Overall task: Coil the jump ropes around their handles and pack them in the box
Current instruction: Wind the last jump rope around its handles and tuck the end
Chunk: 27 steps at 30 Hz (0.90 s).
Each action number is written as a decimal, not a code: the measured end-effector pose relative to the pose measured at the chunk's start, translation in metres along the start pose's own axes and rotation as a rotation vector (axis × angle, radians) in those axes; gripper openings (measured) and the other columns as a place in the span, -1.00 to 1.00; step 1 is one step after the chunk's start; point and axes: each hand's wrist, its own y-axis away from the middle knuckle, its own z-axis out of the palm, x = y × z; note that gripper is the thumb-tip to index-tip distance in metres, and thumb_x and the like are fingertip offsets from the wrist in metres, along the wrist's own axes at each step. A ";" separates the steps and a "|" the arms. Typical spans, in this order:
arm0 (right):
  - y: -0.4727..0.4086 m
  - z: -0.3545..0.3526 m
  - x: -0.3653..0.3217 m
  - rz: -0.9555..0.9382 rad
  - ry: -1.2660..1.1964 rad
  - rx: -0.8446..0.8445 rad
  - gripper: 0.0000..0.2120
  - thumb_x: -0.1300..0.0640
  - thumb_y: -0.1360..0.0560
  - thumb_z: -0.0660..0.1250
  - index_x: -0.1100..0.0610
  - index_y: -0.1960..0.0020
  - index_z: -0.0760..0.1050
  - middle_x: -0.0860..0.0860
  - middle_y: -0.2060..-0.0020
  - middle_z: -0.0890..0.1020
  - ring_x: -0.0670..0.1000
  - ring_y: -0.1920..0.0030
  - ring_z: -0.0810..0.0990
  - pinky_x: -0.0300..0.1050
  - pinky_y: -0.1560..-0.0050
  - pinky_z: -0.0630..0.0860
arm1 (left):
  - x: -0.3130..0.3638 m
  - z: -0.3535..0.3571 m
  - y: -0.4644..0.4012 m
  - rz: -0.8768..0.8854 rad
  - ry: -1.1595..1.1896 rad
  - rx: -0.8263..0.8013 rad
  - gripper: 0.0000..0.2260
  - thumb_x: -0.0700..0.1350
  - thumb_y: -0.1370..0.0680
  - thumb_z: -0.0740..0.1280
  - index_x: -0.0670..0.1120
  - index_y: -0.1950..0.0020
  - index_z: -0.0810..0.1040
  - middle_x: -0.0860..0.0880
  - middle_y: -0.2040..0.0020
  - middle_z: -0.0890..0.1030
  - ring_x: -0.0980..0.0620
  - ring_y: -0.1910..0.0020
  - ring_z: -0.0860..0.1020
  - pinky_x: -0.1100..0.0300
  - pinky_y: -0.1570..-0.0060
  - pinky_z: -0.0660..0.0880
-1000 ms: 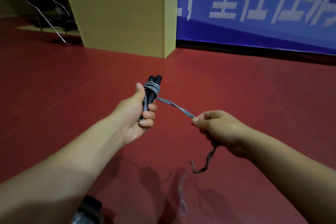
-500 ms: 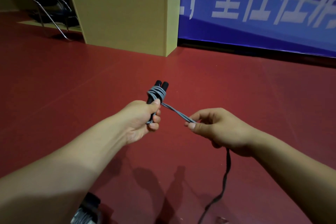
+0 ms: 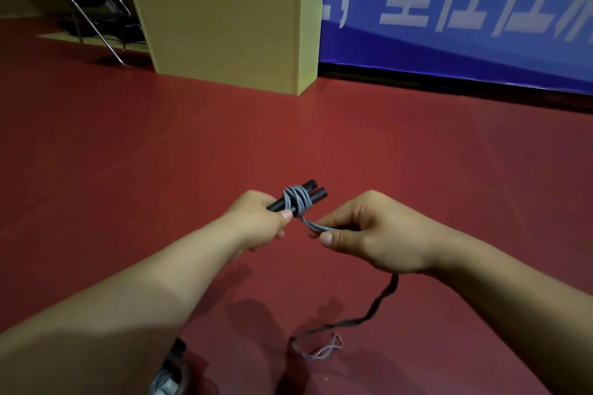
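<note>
Two black jump rope handles (image 3: 316, 192) lie side by side in my left hand (image 3: 256, 221), which grips their near ends. Several turns of grey rope (image 3: 296, 200) are wound around them just beyond my thumb. From the coil a short stretch of rope runs to my right hand (image 3: 372, 231), which pinches it between thumb and fingers. The rest of the rope (image 3: 369, 317) hangs below my right wrist and ends in a loose loop on the red floor (image 3: 321, 351). No packing box shows itself plainly.
A tan wooden cabinet (image 3: 224, 26) stands on the red floor at the back. A folding chair (image 3: 93, 13) sits to its left. A blue banner (image 3: 465, 9) covers the back wall. Another dark object with pale cord (image 3: 170, 375) shows at the bottom edge under my left arm.
My right hand has come closer to the handles, so the rope between my hands is shorter. The handles have tipped over toward the right, and both hands sit lower in view.
</note>
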 end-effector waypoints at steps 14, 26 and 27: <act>0.002 -0.018 0.021 0.128 0.316 0.400 -0.83 -0.07 -0.45 0.45 0.01 0.07 0.70 -0.13 0.18 0.71 -0.23 0.18 0.59 -0.48 0.24 0.39 | 0.022 0.003 0.030 0.287 -0.266 -0.607 -0.92 -0.09 -0.58 0.35 -0.01 0.11 0.54 0.05 0.31 0.61 0.11 0.47 0.44 0.27 0.40 0.38; 0.012 -0.021 0.050 0.346 -0.459 0.417 -0.66 0.09 -0.14 0.66 0.17 0.26 0.55 0.07 0.39 0.55 -0.05 0.39 0.47 -0.20 0.35 0.38 | 0.025 -0.004 0.034 0.423 0.197 -0.808 -0.77 -0.17 -0.59 0.30 -0.30 -0.17 0.47 0.00 0.20 0.59 0.13 0.36 0.49 0.31 0.31 0.43; 0.012 -0.019 0.049 0.332 -0.405 0.401 -0.77 0.20 -0.15 0.58 0.14 0.30 0.55 0.02 0.43 0.55 -0.09 0.42 0.46 -0.24 0.38 0.37 | 0.025 -0.004 0.033 0.423 0.238 -0.798 -0.78 -0.18 -0.60 0.30 -0.27 -0.19 0.48 0.00 0.19 0.59 0.12 0.35 0.50 0.32 0.30 0.44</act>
